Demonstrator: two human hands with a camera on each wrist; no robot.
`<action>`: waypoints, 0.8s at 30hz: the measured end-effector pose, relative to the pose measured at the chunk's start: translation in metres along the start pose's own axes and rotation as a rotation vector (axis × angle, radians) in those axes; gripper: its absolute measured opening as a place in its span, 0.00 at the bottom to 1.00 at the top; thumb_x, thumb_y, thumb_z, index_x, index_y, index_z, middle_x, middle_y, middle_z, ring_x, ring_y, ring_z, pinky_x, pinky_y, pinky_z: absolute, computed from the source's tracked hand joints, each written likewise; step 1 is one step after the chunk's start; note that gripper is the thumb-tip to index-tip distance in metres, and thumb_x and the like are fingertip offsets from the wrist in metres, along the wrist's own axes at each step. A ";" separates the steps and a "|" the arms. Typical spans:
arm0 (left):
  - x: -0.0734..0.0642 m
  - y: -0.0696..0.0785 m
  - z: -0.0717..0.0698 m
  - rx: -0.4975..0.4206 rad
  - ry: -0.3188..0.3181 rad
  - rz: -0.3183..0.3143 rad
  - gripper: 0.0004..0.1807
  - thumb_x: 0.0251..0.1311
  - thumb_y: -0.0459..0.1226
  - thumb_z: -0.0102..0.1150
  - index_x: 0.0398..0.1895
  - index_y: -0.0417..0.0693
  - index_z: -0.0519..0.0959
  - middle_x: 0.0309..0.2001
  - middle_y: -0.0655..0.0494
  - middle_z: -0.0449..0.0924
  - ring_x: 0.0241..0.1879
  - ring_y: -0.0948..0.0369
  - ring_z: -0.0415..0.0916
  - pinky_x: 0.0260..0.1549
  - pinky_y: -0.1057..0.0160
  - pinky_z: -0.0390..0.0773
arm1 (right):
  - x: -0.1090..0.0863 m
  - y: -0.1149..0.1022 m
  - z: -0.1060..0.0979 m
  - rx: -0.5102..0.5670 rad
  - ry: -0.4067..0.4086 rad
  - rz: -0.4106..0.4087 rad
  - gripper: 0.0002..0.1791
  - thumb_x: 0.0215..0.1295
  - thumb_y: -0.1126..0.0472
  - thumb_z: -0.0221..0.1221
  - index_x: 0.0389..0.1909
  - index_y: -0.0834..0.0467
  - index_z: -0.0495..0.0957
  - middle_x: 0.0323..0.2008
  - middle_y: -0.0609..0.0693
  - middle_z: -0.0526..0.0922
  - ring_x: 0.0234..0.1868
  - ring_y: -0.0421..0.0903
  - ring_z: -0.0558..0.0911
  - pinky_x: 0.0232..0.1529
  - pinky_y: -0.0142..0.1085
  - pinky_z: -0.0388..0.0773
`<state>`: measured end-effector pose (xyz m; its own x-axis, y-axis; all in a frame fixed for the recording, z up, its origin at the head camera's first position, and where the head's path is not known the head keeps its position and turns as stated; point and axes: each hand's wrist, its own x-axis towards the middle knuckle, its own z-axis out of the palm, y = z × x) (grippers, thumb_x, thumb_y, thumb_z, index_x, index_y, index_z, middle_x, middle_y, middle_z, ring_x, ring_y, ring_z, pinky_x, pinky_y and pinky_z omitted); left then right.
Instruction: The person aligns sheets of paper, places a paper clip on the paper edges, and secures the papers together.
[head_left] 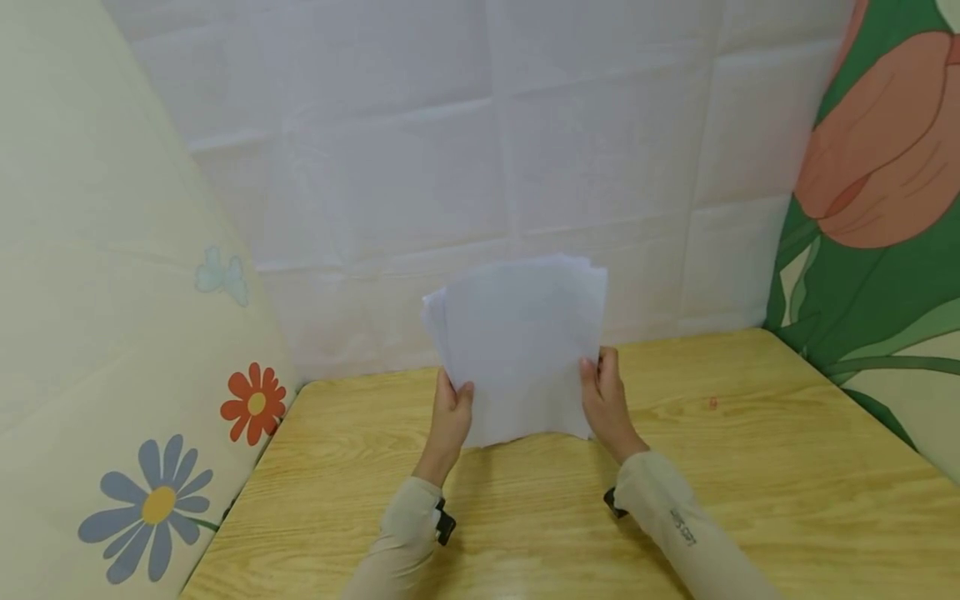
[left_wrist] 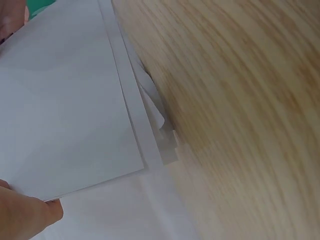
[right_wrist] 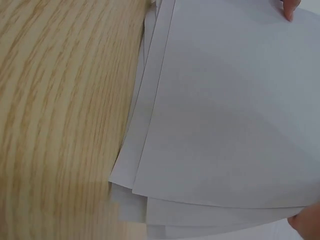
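Observation:
A stack of white paper sheets (head_left: 525, 350) is held upright above the table, its sheets out of line at the edges. My left hand (head_left: 452, 417) grips the stack's left side, thumb on the near face. On the opposite side my right hand (head_left: 609, 404) pinches it the same way. Staggered lower edges of the paper (left_wrist: 75, 100) show in the left wrist view, with the left thumb (left_wrist: 30, 215) at the bottom left. In the right wrist view several sheets (right_wrist: 225, 110) fan apart at one corner, and part of the right hand (right_wrist: 307, 222) appears at the lower right.
Beneath the hands lies a wood-grain table (head_left: 360, 517). A small red mark (head_left: 713, 402) is on its right part. A white creased cloth (head_left: 420, 167) hangs behind, with flower-printed panels at the left (head_left: 82, 333) and right (head_left: 892, 275).

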<state>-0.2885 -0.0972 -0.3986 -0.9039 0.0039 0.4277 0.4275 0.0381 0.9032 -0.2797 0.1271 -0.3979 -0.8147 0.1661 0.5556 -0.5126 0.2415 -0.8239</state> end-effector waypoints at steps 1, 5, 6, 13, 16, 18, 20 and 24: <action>0.000 0.000 0.000 0.004 -0.001 -0.004 0.26 0.68 0.22 0.38 0.69 0.33 0.52 0.68 0.36 0.57 0.71 0.46 0.50 0.69 0.47 0.47 | 0.000 0.004 0.000 -0.003 -0.003 0.003 0.14 0.75 0.67 0.42 0.54 0.73 0.58 0.51 0.71 0.73 0.50 0.56 0.72 0.47 0.28 0.65; -0.002 -0.001 0.001 0.014 -0.003 -0.015 0.26 0.68 0.22 0.38 0.68 0.32 0.51 0.68 0.35 0.56 0.71 0.45 0.48 0.69 0.46 0.47 | -0.001 0.012 0.000 0.000 -0.024 0.004 0.16 0.77 0.63 0.41 0.56 0.71 0.57 0.54 0.70 0.71 0.54 0.57 0.71 0.51 0.34 0.65; -0.002 -0.001 0.001 0.016 -0.003 -0.019 0.25 0.68 0.22 0.38 0.68 0.32 0.52 0.68 0.35 0.57 0.71 0.44 0.48 0.69 0.46 0.47 | -0.001 0.013 0.000 0.006 -0.030 0.007 0.17 0.77 0.62 0.41 0.57 0.71 0.57 0.55 0.70 0.71 0.54 0.57 0.71 0.52 0.35 0.64; -0.002 -0.001 0.002 0.034 -0.021 -0.078 0.24 0.69 0.24 0.39 0.67 0.36 0.52 0.65 0.36 0.59 0.69 0.43 0.53 0.67 0.43 0.51 | -0.002 0.015 0.000 0.012 -0.055 0.016 0.18 0.77 0.61 0.42 0.57 0.70 0.57 0.54 0.68 0.71 0.54 0.54 0.70 0.52 0.36 0.64; -0.002 -0.002 0.002 0.035 -0.021 -0.078 0.24 0.69 0.24 0.40 0.67 0.36 0.52 0.65 0.36 0.59 0.69 0.43 0.54 0.67 0.43 0.51 | -0.002 0.015 -0.001 0.022 -0.063 0.011 0.18 0.77 0.62 0.42 0.58 0.71 0.57 0.56 0.69 0.70 0.56 0.57 0.70 0.56 0.43 0.64; -0.002 -0.002 0.002 0.037 -0.021 -0.081 0.24 0.69 0.25 0.40 0.67 0.36 0.53 0.66 0.36 0.59 0.69 0.43 0.54 0.67 0.43 0.51 | -0.002 0.016 -0.001 0.034 -0.074 0.022 0.19 0.77 0.61 0.42 0.58 0.71 0.56 0.57 0.69 0.69 0.58 0.58 0.69 0.58 0.49 0.62; -0.002 -0.002 0.002 0.039 -0.021 -0.093 0.24 0.69 0.25 0.41 0.66 0.37 0.53 0.65 0.36 0.59 0.68 0.43 0.54 0.66 0.42 0.52 | -0.002 0.016 -0.001 0.035 -0.086 0.037 0.19 0.77 0.60 0.42 0.59 0.70 0.55 0.58 0.70 0.67 0.59 0.59 0.68 0.59 0.52 0.61; -0.003 -0.005 0.002 0.044 -0.014 -0.126 0.24 0.68 0.27 0.45 0.65 0.37 0.54 0.65 0.36 0.60 0.67 0.43 0.56 0.66 0.42 0.53 | -0.003 0.018 -0.002 0.024 -0.103 0.085 0.21 0.77 0.58 0.42 0.59 0.69 0.55 0.60 0.70 0.66 0.60 0.61 0.66 0.61 0.55 0.60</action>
<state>-0.2882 -0.0958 -0.4042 -0.9505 0.0105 0.3105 0.3103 0.0827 0.9470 -0.2860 0.1330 -0.4140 -0.8786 0.0855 0.4699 -0.4455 0.2078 -0.8708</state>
